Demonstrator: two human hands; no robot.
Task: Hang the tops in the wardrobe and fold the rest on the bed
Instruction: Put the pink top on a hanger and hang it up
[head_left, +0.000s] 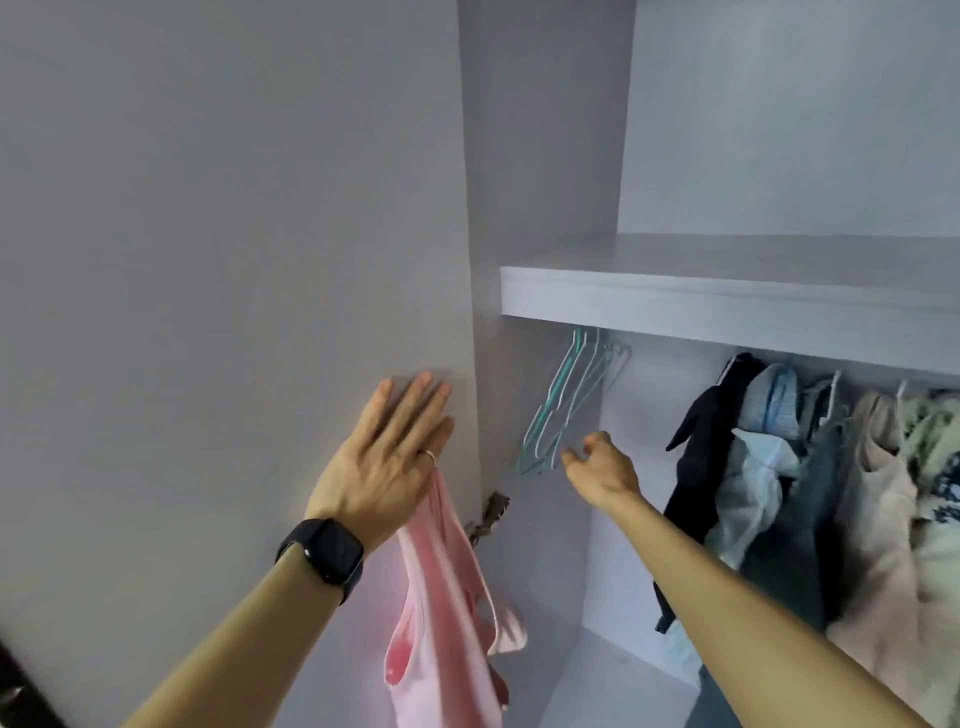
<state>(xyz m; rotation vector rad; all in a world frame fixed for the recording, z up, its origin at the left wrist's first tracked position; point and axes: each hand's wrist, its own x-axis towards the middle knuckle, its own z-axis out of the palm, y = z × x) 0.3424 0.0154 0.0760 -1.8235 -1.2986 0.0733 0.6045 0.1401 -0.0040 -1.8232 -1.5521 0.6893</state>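
A pink sleeveless top (441, 613) hangs down from the thumb side of my left hand (387, 457). That hand's fingers lie straight and flat against the open wardrobe door (234, 260), and the thumb holding the top is hidden. My right hand (597, 467) reaches into the wardrobe with loosely curled fingers, holding nothing. Its fingertips are just short of a bunch of empty teal and white hangers (566, 405), which hang at the left end under the shelf (727, 306).
Several garments (810, 493) hang on the right under the shelf: a black one, pale blue ones, a beige top and a patterned one. A metal door hinge (488, 514) sits on the wardrobe's left wall. The wardrobe floor (597, 691) shows below.
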